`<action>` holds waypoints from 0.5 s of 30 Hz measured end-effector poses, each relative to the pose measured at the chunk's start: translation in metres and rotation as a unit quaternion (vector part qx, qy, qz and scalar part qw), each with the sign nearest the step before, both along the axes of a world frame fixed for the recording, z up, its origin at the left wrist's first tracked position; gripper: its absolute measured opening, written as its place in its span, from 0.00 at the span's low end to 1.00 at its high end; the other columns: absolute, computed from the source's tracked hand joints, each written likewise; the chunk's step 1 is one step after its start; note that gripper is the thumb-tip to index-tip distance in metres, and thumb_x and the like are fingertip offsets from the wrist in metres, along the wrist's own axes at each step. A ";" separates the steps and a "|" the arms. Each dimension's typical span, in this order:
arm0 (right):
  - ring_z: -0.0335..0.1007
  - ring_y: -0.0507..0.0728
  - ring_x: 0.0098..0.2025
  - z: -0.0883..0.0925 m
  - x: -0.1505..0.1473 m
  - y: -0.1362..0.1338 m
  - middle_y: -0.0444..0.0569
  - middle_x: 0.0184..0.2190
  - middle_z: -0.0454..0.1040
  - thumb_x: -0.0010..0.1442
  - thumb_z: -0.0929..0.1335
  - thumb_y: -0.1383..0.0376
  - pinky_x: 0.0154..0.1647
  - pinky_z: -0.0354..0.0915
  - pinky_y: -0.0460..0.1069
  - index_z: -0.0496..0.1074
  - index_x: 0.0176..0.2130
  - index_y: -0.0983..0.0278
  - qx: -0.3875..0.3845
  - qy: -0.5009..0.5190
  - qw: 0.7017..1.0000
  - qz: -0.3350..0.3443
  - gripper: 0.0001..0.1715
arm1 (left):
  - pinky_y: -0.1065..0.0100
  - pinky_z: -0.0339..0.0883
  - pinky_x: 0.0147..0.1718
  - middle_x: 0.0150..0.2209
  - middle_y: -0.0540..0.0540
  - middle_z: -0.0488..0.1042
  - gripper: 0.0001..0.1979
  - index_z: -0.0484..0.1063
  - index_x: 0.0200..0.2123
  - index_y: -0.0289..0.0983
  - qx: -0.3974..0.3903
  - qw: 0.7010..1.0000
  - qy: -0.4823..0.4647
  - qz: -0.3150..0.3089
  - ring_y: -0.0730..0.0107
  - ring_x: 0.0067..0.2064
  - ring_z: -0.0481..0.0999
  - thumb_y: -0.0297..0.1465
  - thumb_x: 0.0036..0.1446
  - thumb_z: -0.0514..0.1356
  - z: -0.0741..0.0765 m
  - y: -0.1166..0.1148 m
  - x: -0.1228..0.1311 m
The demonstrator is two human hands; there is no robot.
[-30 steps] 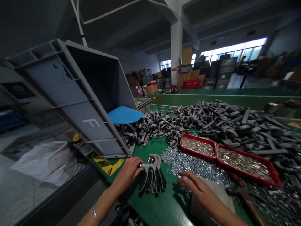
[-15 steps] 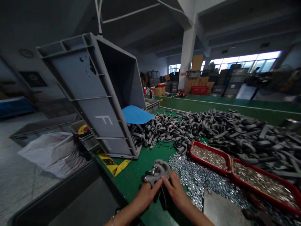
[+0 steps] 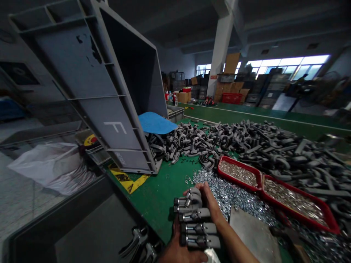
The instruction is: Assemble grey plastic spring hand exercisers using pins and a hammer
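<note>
Several grey metal clamp parts (image 3: 199, 228) with bolts lie side by side in a row between my hands, above the green table. My left hand (image 3: 181, 248) is closed on the lower left of the row, its thumb near the bottom part. Around the top and right side of the row, my right hand (image 3: 210, 201) is closed on the clamp parts, its fingers partly hidden behind them. To the right lie loose nuts (image 3: 227, 191) beside a metal plate (image 3: 252, 237).
A large grey crate (image 3: 109, 120) lies tipped at the left, a blue sheet (image 3: 156, 123) at its mouth. Red trays (image 3: 260, 186) of small metal pieces stand at right, before a heap of grey castings (image 3: 257, 142). A dark bin (image 3: 90, 223) holding clamps (image 3: 137, 243) sits lower left.
The single clamp seen between my hands earlier has given way to a row of several. My hands now sit around the row, and the view has shifted, showing clamps in the lower-left bin.
</note>
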State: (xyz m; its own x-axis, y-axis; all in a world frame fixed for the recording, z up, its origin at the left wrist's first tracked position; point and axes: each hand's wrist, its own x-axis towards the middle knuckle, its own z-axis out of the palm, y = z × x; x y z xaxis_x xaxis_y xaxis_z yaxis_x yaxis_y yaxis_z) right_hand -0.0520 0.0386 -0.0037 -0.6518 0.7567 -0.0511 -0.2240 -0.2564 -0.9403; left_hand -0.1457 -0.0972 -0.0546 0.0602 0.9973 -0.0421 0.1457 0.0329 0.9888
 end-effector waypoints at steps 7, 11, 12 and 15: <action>0.72 0.61 0.45 0.002 0.026 -0.008 0.51 0.40 0.79 0.68 0.57 0.45 0.51 0.64 0.56 0.71 0.31 0.60 0.207 -0.009 0.978 0.006 0.28 | 0.46 0.43 0.68 0.63 0.45 0.67 0.37 0.63 0.62 0.52 0.034 0.993 0.109 -0.027 0.46 0.68 0.57 0.45 0.50 0.69 0.019 0.008 -0.002; 0.73 0.59 0.39 0.004 0.028 -0.007 0.50 0.37 0.80 0.69 0.53 0.43 0.44 0.66 0.53 0.70 0.25 0.60 0.134 -0.054 0.989 -0.043 0.36 | 0.40 0.26 0.68 0.66 0.43 0.62 0.38 0.60 0.65 0.48 0.074 0.976 0.201 -0.049 0.42 0.70 0.50 0.49 0.54 0.65 0.027 0.008 -0.007; 0.74 0.58 0.37 0.005 0.027 -0.006 0.50 0.35 0.80 0.69 0.52 0.42 0.42 0.66 0.52 0.69 0.23 0.60 0.105 -0.059 0.990 -0.067 0.38 | 0.40 0.28 0.68 0.66 0.42 0.62 0.40 0.58 0.67 0.47 0.081 0.976 0.198 -0.049 0.42 0.70 0.50 0.51 0.54 0.64 0.024 0.008 -0.007; 0.73 0.58 0.32 0.007 0.026 -0.006 0.49 0.30 0.80 0.65 0.53 0.38 0.40 0.67 0.51 0.71 0.22 0.60 0.054 -0.078 0.989 -0.116 0.40 | 0.45 0.47 0.67 0.65 0.37 0.64 0.47 0.55 0.68 0.40 0.076 0.993 0.083 -0.033 0.43 0.67 0.58 0.58 0.52 0.60 0.013 0.007 -0.006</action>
